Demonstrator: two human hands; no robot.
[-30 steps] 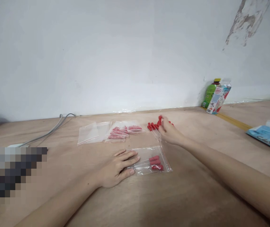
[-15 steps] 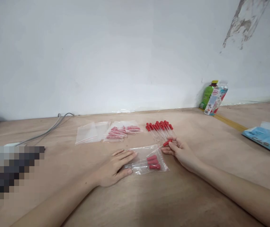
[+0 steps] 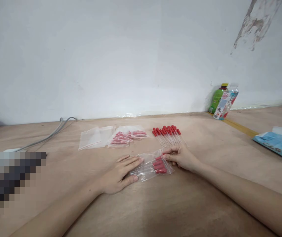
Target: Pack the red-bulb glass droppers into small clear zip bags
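A clear zip bag (image 3: 146, 171) lies flat in front of me, with several red-bulbed droppers (image 3: 159, 167) inside, bulbs toward its right-hand mouth. My left hand (image 3: 121, 172) rests on the bag's left end, fingers stretched out and apart. At the bag's mouth, my right hand (image 3: 179, 157) pinches a dropper by its red bulb; the glass tube reaches into the bag and the fingertips partly cover the bulb. Just behind that hand, several loose droppers (image 3: 167, 131) lie in a row with their bulbs toward the wall.
Flat zip bags (image 3: 91, 138) lie at the back left, beside filled bags (image 3: 121, 137) showing red bulbs. A grey cable (image 3: 49, 136) runs along the left. Bottles (image 3: 221, 102) stand by the wall at right, near a blue packet (image 3: 278, 144). A pixelated patch covers the left edge.
My right hand has moved left, pushing the dropper farther into the bag. The bag's mouth has wrinkled around it. My left hand has stayed in place.
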